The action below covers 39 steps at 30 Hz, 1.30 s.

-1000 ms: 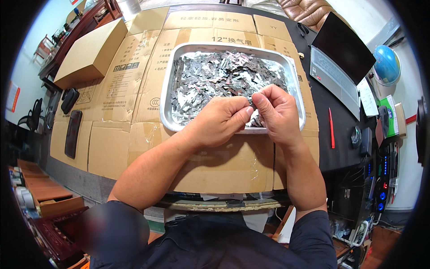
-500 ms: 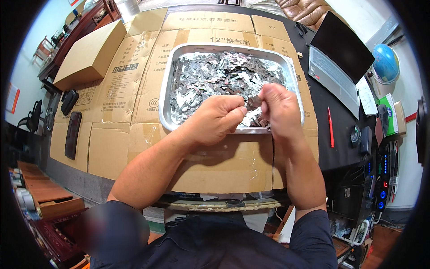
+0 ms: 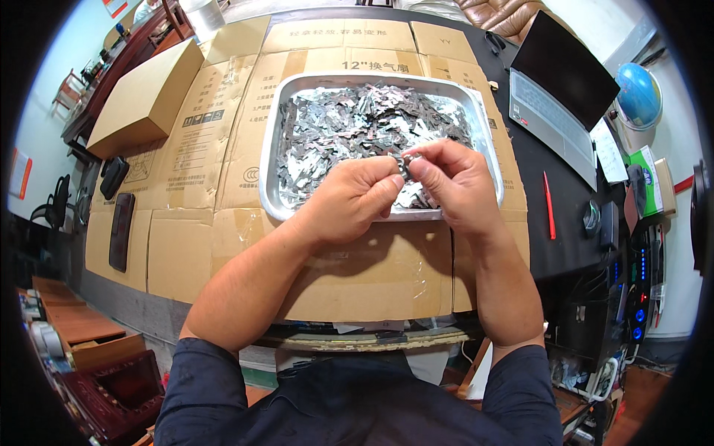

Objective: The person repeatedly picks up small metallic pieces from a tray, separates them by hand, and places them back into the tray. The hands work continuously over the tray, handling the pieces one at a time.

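Note:
A shallow silver metal tray (image 3: 271,160) holds a heap of small flat strips (image 3: 335,126), some dark grey and some shiny silver. Over its near edge, my left hand (image 3: 351,197) is curled into a fist; what it holds is hidden inside the fingers. Close beside it, my right hand (image 3: 462,189) pinches a small dark strip (image 3: 407,160) between thumb and forefinger, its other fingers curled behind. The two hands almost meet at that strip, so whether the left thumb touches it is unclear.
Flattened cardboard (image 3: 335,275) lies under the tray. At left are a cardboard box (image 3: 141,104), a small black case (image 3: 113,176) and a dark phone (image 3: 122,232). To the right stand an open laptop (image 3: 554,89), a red pen (image 3: 549,204) and a blue globe (image 3: 638,97).
My right hand has turned and loosened from a blurred, tighter grip into a thumb-and-forefinger pinch. The larger dark piece seen between the hands no longer shows. My left fist stays nearly in place.

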Tool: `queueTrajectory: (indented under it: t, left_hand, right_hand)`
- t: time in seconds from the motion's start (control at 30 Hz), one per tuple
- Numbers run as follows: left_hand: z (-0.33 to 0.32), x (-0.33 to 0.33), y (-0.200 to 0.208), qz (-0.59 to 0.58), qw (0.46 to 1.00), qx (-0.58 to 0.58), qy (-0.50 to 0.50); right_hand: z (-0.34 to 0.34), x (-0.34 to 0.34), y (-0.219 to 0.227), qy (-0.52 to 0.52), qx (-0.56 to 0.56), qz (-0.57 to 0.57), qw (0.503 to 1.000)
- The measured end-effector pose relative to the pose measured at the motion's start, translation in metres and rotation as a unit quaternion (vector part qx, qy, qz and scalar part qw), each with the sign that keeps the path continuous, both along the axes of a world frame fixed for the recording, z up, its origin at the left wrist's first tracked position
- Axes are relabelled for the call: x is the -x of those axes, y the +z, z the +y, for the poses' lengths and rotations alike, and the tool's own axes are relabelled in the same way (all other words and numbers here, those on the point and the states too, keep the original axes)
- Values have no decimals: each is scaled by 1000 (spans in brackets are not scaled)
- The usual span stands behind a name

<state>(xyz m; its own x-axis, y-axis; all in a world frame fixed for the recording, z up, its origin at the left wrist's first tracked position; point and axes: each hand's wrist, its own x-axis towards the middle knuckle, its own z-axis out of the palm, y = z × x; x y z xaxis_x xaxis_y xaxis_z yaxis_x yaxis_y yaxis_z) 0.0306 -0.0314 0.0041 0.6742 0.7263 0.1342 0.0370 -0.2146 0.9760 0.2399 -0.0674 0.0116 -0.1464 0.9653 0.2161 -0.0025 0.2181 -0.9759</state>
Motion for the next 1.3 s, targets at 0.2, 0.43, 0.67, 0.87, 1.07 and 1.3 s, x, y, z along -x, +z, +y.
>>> queueTrajectory:
  t: [0.2,0.43,0.67,0.87,1.07,1.3]
  left_hand:
    - [2,0,1,-46,998,16,28]
    - [-2,0,5,11,996,-86,18]
    - [0,1,11,64,970,-235,-9]
    - [0,1,6,-132,968,199,-71]
    - [9,7,3,-155,939,283,-116]
    - [17,8,1,-144,957,251,-9]
  right_hand:
    - [10,-6,2,-157,57,174,970]
    - [-1,-6,5,15,54,68,996]
    - [-2,-9,7,27,-13,-22,999]
    - [-2,-14,13,93,-10,-42,995]
    - [-3,-10,14,107,-49,-75,990]
    - [10,-26,10,-102,-42,-118,987]
